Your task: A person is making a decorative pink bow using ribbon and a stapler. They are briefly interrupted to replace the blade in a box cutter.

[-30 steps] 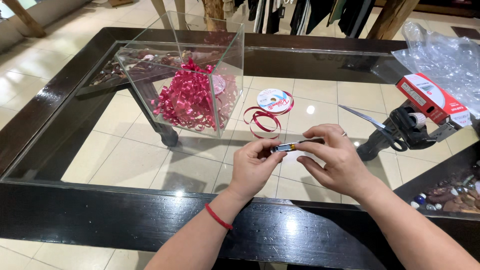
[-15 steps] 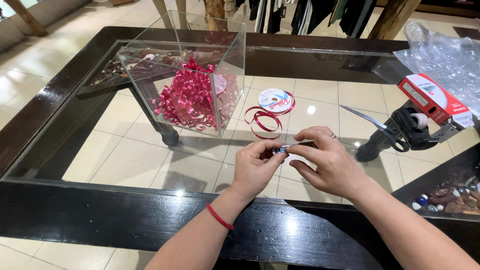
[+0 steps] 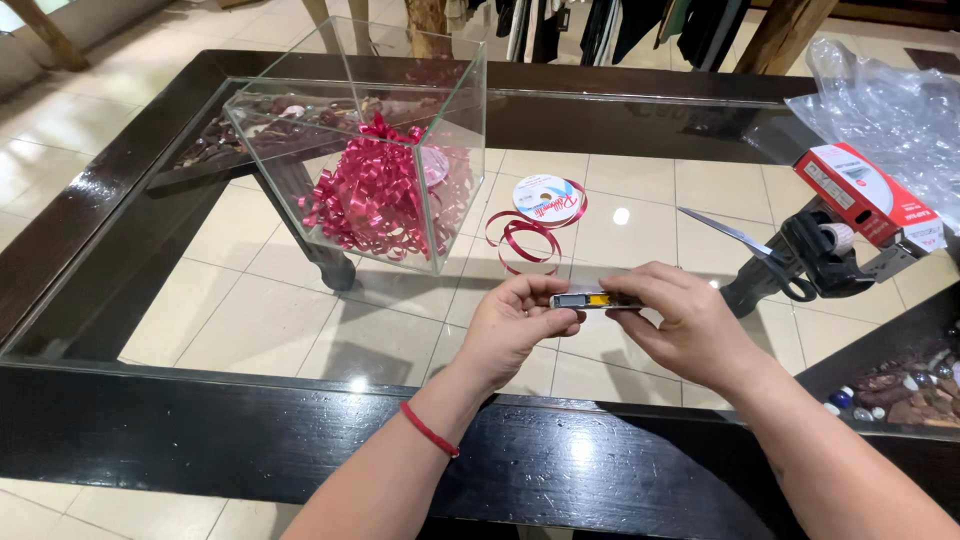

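Observation:
Both my hands hold one small utility knife [image 3: 588, 299], grey with a yellow slider, level above the glass table top [image 3: 250, 300]. My left hand [image 3: 515, 325] pinches its left end between thumb and fingers; a red string band circles that wrist. My right hand [image 3: 685, 320] grips the right end from above. Just beyond the hands lies a spool of red ribbon [image 3: 545, 198] with a loose curl of ribbon trailing toward me.
A clear glass box [image 3: 400, 120] filled with curled red ribbon stands at the back left. To the right are a black tape dispenser [image 3: 820, 255], scissors [image 3: 735, 240], a red-and-white carton [image 3: 860, 190] and crumpled clear plastic [image 3: 890, 100]. The table has a dark wooden frame [image 3: 250, 440].
The hands have stayed in about the same place; the fingers shifted along the knife, which now shows more of its body between them.

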